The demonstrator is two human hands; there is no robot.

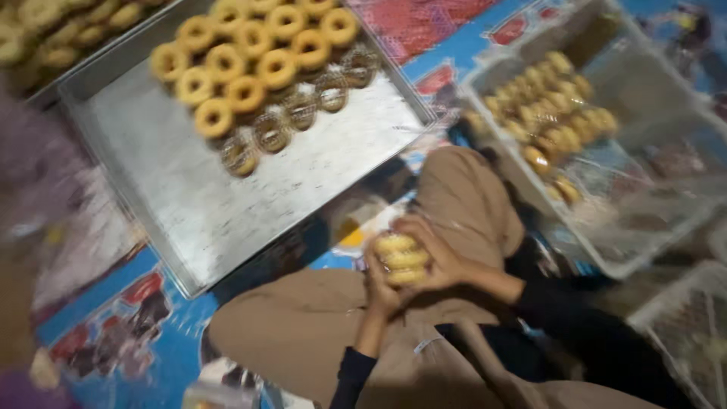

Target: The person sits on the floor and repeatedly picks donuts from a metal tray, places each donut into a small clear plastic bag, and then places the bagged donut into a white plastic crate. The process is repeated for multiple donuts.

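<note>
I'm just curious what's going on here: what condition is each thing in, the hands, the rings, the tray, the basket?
Left hand: closed on the stack of rings.
Right hand: cupped over the same stack.
Stack of rings: three, held over the lap.
Metal tray: partly filled, rings at its far end.
Clear basket: holds bagged rings.

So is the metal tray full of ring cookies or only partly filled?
Partly filled. The ring cookies cluster at the far end of the metal tray; the rest of it is bare.
</note>
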